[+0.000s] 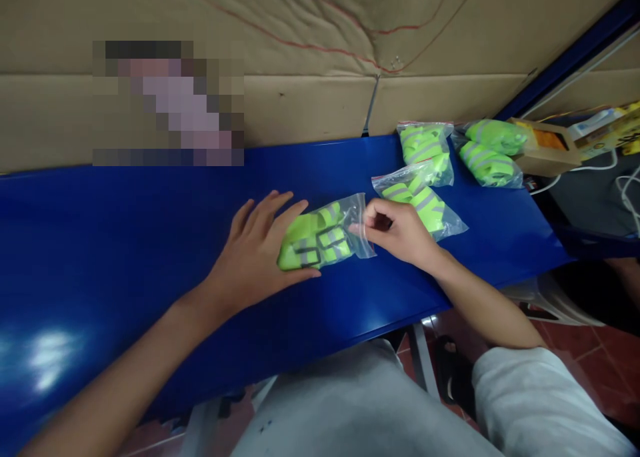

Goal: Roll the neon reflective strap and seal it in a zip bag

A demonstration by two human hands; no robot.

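Note:
A clear zip bag lies on the blue table with a folded neon-yellow reflective strap inside; grey stripes and dark buckles show through the plastic. My left hand is spread at the bag's left end, fingers along its far side and thumb along its near side. At the bag's right end, my right hand is closed, thumb and forefinger pinching the zip edge. Just beyond that hand, another filled zip bag lies partly hidden behind it.
More bags of yellow straps lie at the table's back right, near an open cardboard box and white cables. A brown-papered panel stands along the table's back edge. A blurred patch covers the upper left.

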